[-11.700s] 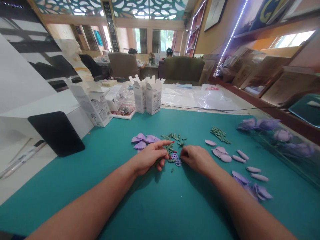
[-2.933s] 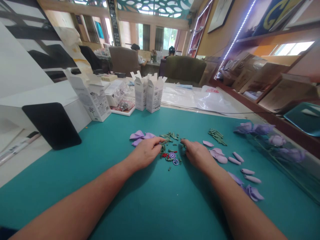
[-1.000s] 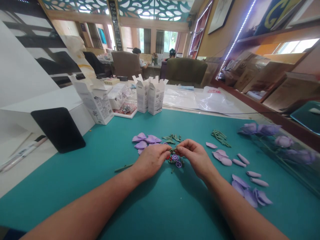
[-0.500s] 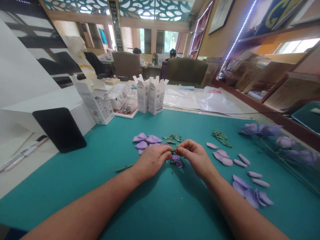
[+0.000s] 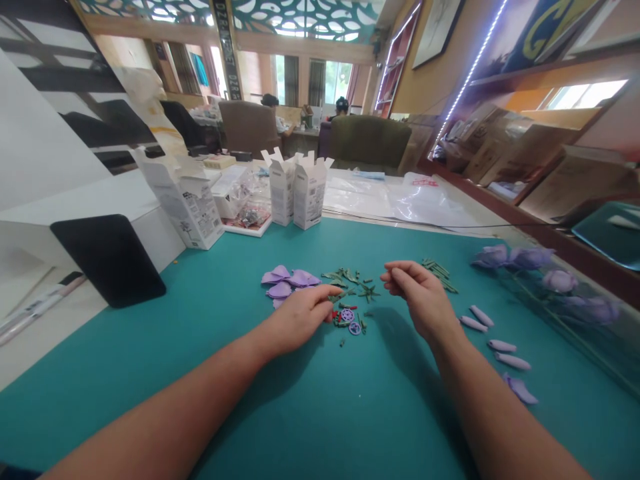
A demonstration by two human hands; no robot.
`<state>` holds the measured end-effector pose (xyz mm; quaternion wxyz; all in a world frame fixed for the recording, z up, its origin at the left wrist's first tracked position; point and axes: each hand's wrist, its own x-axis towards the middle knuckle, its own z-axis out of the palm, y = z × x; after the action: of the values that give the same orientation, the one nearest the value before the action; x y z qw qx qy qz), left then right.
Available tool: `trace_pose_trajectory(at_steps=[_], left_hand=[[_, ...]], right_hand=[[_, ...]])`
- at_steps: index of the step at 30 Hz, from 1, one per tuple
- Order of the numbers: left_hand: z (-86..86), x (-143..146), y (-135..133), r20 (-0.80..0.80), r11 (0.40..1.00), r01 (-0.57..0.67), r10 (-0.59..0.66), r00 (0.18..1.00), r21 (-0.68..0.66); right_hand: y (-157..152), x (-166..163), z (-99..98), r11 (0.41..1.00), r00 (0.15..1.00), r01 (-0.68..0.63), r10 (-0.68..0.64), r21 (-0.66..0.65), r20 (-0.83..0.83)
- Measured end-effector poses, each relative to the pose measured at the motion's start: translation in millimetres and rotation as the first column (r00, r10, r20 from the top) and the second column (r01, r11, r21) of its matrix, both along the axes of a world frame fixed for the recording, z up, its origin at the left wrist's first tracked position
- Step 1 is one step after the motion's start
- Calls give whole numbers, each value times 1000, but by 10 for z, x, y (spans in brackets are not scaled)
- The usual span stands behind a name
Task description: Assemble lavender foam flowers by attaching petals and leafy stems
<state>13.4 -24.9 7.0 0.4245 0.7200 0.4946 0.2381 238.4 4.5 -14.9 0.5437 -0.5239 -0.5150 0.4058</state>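
My left hand (image 5: 303,315) rests over the small parts, its index finger stretched out and apart from the thumb. Its fingertip is by thin green plastic pieces (image 5: 349,292). Below it lie two purple openwork discs (image 5: 347,315) and some small red pieces (image 5: 353,307). A green star-shaped leaf piece (image 5: 369,292) lies between my hands. My right hand (image 5: 419,288) is raised to the right of it, fingers curled against the thumb; whatever they hold, if anything, is hidden. Purple petals (image 5: 278,291) lie beyond my left hand.
Green sticks (image 5: 440,273) and lilac tapered pieces (image 5: 513,361) lie on the right of the teal mat (image 5: 300,413). Purple flowers on stems (image 5: 560,281) lie at the far right. White boxes (image 5: 309,197) and a black tablet-like panel (image 5: 110,260) stand at the back left.
My hands have parted; the right has moved right and up from the green piece both were handling. The star-shaped leaf piece now shows on the mat. The view has shifted slightly.
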Motion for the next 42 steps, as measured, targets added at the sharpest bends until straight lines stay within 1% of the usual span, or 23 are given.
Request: trace_pose_trajectory(at_steps=[2,4,7,10,16,22,24,26,29,32,37,42], left_hand=[[-2,-9,10,74,993,10,-1,997,-118],[-23,-16,23,171,976,31,6,985,-217],[-65,-21,46,289,951,42,51,956,-307],[-81,-25,65,345,936,36,94,934,-351],[-51,-32,85,405,911,28,155,901,-412],[-60,-37,102,476,895,36,202,856,-444],[-67,-38,112,499,888,47,212,840,-457],[-74,-40,123,516,879,57,224,827,-473],[-83,-44,138,529,868,63,242,813,-492],[-90,-52,147,539,863,70,248,805,-501],[-113,-56,150,553,865,91,232,800,-494],[-144,-49,153,562,859,96,240,792,-503]], right_hand=[[38,66,-9,999,999,49,-49,4,1],[55,88,-16,997,997,71,-71,8,16],[58,73,-28,998,997,59,-59,14,53],[55,47,-43,998,993,46,-49,30,103],[53,19,-95,997,971,22,-40,77,234],[17,-37,-128,995,925,-18,-23,103,379],[-3,-66,-132,992,898,-57,1,114,440],[-24,-96,-139,984,858,-118,32,136,512],[-45,-135,-159,964,776,-210,61,165,628],[-45,-158,-193,950,699,-268,74,163,712],[-18,-169,-286,931,541,-333,60,148,839],[-6,-202,-366,872,378,-457,11,176,926]])
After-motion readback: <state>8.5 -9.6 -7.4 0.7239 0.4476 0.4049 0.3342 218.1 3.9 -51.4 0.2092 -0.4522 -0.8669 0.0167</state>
